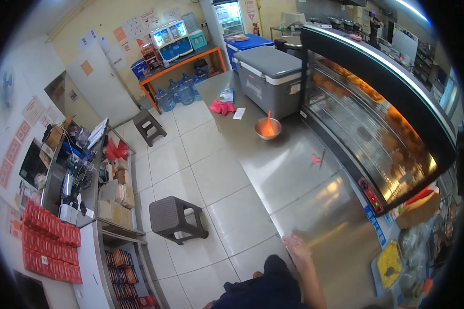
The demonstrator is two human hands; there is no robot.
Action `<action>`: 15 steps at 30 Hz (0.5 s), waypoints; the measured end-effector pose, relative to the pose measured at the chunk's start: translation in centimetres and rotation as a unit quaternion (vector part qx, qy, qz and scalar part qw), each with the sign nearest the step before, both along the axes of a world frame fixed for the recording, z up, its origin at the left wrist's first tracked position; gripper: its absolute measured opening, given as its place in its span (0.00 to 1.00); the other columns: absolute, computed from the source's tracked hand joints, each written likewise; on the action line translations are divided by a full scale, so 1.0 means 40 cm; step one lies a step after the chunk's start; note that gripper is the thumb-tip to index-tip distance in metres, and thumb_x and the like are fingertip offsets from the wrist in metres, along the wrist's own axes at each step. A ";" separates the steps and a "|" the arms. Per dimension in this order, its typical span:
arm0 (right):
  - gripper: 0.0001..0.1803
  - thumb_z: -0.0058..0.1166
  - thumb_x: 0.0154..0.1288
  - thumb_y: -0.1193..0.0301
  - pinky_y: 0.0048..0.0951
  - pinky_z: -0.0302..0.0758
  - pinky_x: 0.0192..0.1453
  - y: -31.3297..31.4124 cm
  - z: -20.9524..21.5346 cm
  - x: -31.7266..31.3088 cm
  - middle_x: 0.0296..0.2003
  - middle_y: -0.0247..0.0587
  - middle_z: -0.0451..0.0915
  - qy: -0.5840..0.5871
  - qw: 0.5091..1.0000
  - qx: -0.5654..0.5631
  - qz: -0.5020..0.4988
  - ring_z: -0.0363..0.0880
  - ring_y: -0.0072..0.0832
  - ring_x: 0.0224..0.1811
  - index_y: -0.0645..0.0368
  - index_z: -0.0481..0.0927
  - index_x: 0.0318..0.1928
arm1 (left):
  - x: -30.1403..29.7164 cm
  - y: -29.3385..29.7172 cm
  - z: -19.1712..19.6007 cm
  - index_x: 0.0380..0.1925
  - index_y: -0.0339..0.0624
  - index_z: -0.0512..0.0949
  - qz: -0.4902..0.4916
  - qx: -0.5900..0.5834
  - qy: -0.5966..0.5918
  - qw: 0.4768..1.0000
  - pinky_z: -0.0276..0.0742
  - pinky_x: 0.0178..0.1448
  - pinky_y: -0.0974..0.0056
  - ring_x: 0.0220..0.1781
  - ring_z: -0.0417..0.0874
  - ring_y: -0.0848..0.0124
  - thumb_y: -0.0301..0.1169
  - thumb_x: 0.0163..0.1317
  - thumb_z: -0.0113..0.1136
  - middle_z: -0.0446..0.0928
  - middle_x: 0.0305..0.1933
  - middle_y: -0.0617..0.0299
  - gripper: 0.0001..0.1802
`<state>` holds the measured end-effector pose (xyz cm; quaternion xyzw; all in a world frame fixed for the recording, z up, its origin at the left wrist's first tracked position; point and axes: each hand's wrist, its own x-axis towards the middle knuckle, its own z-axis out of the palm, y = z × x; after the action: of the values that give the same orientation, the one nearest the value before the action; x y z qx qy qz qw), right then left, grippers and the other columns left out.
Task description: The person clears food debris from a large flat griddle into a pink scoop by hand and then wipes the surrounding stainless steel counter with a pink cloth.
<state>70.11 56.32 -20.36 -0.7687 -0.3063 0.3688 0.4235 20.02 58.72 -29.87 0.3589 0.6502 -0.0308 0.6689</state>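
Note:
My right hand (298, 249) is over the near left edge of the steel counter (278, 175). It looks open, fingers loosely extended, with nothing visible in it; a thin clear glove may cover it. Of my left hand (210, 305), only a small patch of skin shows at the lower edge, so its fingers are hidden. Farther up the counter, an orange ladle-like utensil (268, 126) leans in a metal bowl (276, 135). Tongs with a pink part (317, 158) lie nearer. A pink cloth (222, 107) and a white paper slip (239, 113) rest beyond the bowl.
A lit glass warming cabinet (366, 129) with browned food stands along the right, near a tray of yellow food (389, 265). Grey (268, 77) and blue (250, 43) coolers stand behind. Stools (172, 216) are on the tiled floor, with a cluttered desk (90, 190) at left.

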 end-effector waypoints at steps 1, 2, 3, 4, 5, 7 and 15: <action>0.24 0.52 0.72 0.56 0.32 0.74 0.57 0.075 -0.027 0.050 0.48 0.42 0.82 0.148 0.986 0.075 -0.032 0.79 0.31 0.49 0.59 0.76 0.60 | 0.009 0.068 -0.006 0.51 0.37 0.77 0.013 0.007 -0.001 1.000 0.76 0.54 0.62 0.49 0.82 0.64 0.39 0.67 0.60 0.83 0.43 0.53 0.19; 0.25 0.52 0.72 0.55 0.36 0.75 0.60 0.142 -0.054 0.097 0.51 0.45 0.81 0.292 0.943 0.148 -0.061 0.80 0.33 0.52 0.58 0.76 0.60 | 0.024 0.122 -0.014 0.51 0.37 0.77 0.025 0.012 -0.002 1.000 0.76 0.54 0.62 0.49 0.82 0.64 0.39 0.67 0.60 0.83 0.43 0.53 0.19; 0.25 0.52 0.72 0.55 0.36 0.75 0.60 0.231 -0.064 0.131 0.51 0.45 0.81 0.296 0.942 0.148 -0.058 0.80 0.33 0.52 0.58 0.76 0.60 | 0.029 0.184 -0.021 0.51 0.37 0.77 0.041 0.018 -0.001 0.999 0.76 0.54 0.62 0.49 0.82 0.65 0.39 0.67 0.60 0.83 0.43 0.54 0.19; 0.26 0.51 0.72 0.54 0.39 0.75 0.61 0.337 -0.064 0.166 0.53 0.47 0.80 0.329 0.918 0.220 -0.042 0.80 0.35 0.53 0.58 0.74 0.61 | 0.033 0.246 -0.025 0.51 0.37 0.77 0.058 0.024 0.002 0.998 0.76 0.54 0.62 0.49 0.82 0.65 0.39 0.67 0.60 0.83 0.43 0.54 0.19; 0.27 0.50 0.73 0.53 0.42 0.75 0.63 0.437 -0.062 0.202 0.55 0.50 0.79 0.361 0.887 0.288 -0.027 0.81 0.37 0.54 0.58 0.73 0.63 | 0.035 0.306 -0.029 0.51 0.37 0.77 0.075 0.030 0.005 0.997 0.76 0.54 0.62 0.49 0.82 0.65 0.39 0.67 0.60 0.83 0.42 0.54 0.19; 0.31 0.48 0.73 0.51 0.42 0.76 0.61 0.631 -0.145 0.356 0.54 0.50 0.79 0.373 0.898 0.219 -0.086 0.81 0.38 0.53 0.60 0.68 0.66 | 0.090 0.452 -0.036 0.51 0.37 0.77 0.077 0.037 -0.003 0.996 0.76 0.53 0.62 0.48 0.83 0.65 0.39 0.67 0.60 0.83 0.42 0.54 0.19; 0.45 0.48 0.69 0.41 0.43 0.77 0.60 1.373 -0.301 0.636 0.56 0.62 0.74 0.386 0.848 0.125 -0.341 0.78 0.46 0.55 0.59 0.53 0.72 | 0.193 0.927 -0.015 0.50 0.38 0.77 0.133 0.084 -0.009 0.988 0.76 0.52 0.63 0.47 0.83 0.66 0.39 0.67 0.60 0.83 0.41 0.55 0.19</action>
<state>95.54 111.25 -32.40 -0.5606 0.1198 0.4270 0.6993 27.76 95.81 -30.49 0.3247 0.6860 0.1162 0.6406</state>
